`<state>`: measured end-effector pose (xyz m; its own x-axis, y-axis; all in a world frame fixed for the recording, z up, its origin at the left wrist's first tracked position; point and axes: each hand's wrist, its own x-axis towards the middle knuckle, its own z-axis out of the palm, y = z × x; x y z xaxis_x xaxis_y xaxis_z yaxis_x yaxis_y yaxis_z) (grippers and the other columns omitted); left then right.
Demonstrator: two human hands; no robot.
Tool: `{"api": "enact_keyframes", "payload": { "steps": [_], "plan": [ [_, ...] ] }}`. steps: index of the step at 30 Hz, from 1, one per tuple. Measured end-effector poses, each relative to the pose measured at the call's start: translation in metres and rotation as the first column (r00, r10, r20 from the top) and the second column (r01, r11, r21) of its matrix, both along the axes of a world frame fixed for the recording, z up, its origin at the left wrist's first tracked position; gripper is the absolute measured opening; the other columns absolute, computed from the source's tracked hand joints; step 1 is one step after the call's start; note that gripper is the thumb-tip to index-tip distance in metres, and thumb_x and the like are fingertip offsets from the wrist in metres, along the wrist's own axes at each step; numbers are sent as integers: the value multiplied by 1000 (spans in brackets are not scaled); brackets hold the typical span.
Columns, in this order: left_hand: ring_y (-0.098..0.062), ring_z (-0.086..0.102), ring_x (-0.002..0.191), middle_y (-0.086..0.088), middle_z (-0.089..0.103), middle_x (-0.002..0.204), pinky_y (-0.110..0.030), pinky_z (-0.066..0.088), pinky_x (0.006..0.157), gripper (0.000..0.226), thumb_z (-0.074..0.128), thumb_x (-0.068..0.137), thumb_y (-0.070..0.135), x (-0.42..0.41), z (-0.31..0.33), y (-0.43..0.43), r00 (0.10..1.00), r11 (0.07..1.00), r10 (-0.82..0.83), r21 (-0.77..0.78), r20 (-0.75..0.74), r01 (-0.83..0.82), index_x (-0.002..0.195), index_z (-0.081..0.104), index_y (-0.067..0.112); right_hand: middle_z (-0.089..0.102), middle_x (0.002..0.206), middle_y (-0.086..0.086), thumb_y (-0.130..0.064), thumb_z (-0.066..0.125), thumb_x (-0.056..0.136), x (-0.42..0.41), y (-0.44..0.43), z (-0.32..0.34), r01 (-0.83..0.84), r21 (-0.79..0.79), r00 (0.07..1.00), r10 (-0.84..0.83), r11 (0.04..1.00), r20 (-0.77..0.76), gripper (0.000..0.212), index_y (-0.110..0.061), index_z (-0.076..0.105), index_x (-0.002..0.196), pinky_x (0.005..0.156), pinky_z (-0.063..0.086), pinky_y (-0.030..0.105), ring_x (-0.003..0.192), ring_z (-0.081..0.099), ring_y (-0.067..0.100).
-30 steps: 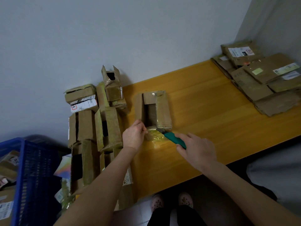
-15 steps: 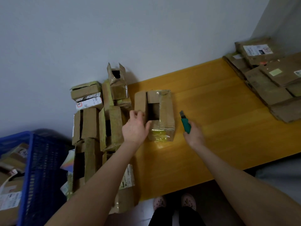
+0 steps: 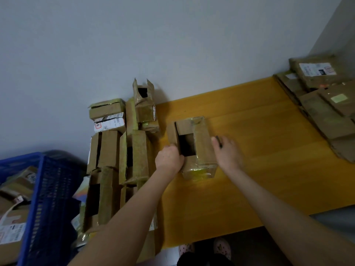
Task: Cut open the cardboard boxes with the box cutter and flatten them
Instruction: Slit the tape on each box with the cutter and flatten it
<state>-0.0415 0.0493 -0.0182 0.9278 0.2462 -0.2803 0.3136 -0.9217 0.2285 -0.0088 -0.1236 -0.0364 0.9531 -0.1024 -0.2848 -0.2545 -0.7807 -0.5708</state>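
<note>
Head view. The left hand (image 3: 169, 160) is gripping the cardboard box (image 3: 201, 143) at its left wall, fingers curled round the edge beside the dark opening in the top. The right hand (image 3: 226, 152) is reaching in against the box's opposite side. It is motion-blurred, but a dark narrow tip is showing between thumb and fingers, which is judged to be the box cutter (image 3: 219, 142) held in a pinch. The blade cannot be made out. The box is standing on the yellow table (image 3: 269, 169) directly between the two grips, its near end wrapped in glossy tape.

Outboard of the left grip, a stack of uncut boxes (image 3: 123, 150) is waiting against the wall, with a blue crate (image 3: 48, 198) beyond it. Well apart from the right grip, on its far side, flattened cardboard (image 3: 322, 116) is piling up at the table's end.

Step in hand, as judged: the box is being steadied and the cutter is being brought to the taped right side, so cutting of this box is under way but not finished, and flattening is not yet begun. The next move is calling for the tip to be seated on a tape seam. The stroke should run shallow and away from the holding hand, with the left grip staying firm and clear of the blade's line.
</note>
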Motion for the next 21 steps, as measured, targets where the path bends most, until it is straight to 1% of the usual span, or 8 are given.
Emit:
{"api": "enact_keyframes", "payload": {
  "steps": [2, 4, 8, 10, 12, 15, 19, 21],
  "plan": [
    [-26, 63, 95, -9, 60, 110, -33, 56, 72, 36, 58, 94, 31, -5, -1, -6, 1000, 1000, 1, -14, -12, -1, 123, 50, 12, 31, 151, 10, -75, 42, 84, 0, 19, 25, -143, -155, 988, 133, 978, -74, 94, -13, 22, 151, 88, 46, 39, 127, 46, 30],
    [-27, 63, 97, -10, 60, 113, -32, 54, 70, 43, 59, 93, 32, -11, -2, -9, 999, 999, 20, -30, -27, -21, 129, 46, 12, 25, 152, 12, -71, 58, 77, -4, 33, 35, -270, -294, 957, 220, 917, -191, 112, -8, 6, 153, 88, 46, 38, 129, 42, 31],
    [-23, 67, 86, -6, 65, 101, -37, 60, 71, 37, 60, 92, 27, -17, -9, -5, 997, 993, 77, -93, -19, -78, 126, 48, 15, 33, 149, 14, -47, 56, 92, -2, 31, 43, -373, -380, 922, 291, 846, -256, 94, -3, -1, 152, 80, 46, 34, 121, 51, 30],
    [-24, 69, 81, -7, 67, 97, -39, 61, 69, 34, 58, 93, 24, -18, -9, -5, 994, 985, 104, -138, -24, -107, 124, 49, 15, 52, 133, 15, -36, 52, 96, 3, 26, 49, -384, -253, 910, 318, 888, -265, 75, -2, 14, 151, 79, 49, 34, 111, 58, 30],
    [-24, 69, 78, -7, 67, 93, -39, 61, 69, 30, 56, 94, 21, -21, -8, -4, 992, 980, 122, -152, -32, -125, 123, 49, 15, 60, 112, 12, -19, 52, 95, 8, 15, 52, -229, 70, 935, 240, 971, -261, 48, -1, 42, 138, 74, 52, 33, 97, 61, 27],
    [-21, 69, 74, -5, 66, 88, -37, 61, 67, 23, 52, 97, 21, -26, -10, 7, 985, 968, 170, -183, -39, -174, 119, 52, 14, 58, 114, 13, -4, 52, 95, 6, -10, 51, 60, 403, 926, 100, 913, -365, 39, -2, 47, 133, 72, 49, 31, 101, 58, 27],
    [-19, 69, 74, -3, 68, 86, -37, 61, 67, 22, 47, 100, 25, -27, -1, 13, 994, 978, 104, -187, 35, -96, 112, 61, 14, 58, 111, 9, -3, 55, 94, -14, -27, 42, 169, 489, 910, 55, 856, -411, 45, -4, 41, 137, 66, 48, 28, 92, 59, 20],
    [-16, 67, 73, -1, 67, 85, -33, 60, 67, 22, 45, 101, 24, -25, 12, 13, 994, 990, 41, -135, 98, -28, 110, 63, 16, 54, 123, 9, -4, 59, 92, -17, -23, 41, 131, 416, 951, 5, 900, -310, 57, -7, 32, 142, 69, 49, 29, 100, 57, 22]
  ]
}}
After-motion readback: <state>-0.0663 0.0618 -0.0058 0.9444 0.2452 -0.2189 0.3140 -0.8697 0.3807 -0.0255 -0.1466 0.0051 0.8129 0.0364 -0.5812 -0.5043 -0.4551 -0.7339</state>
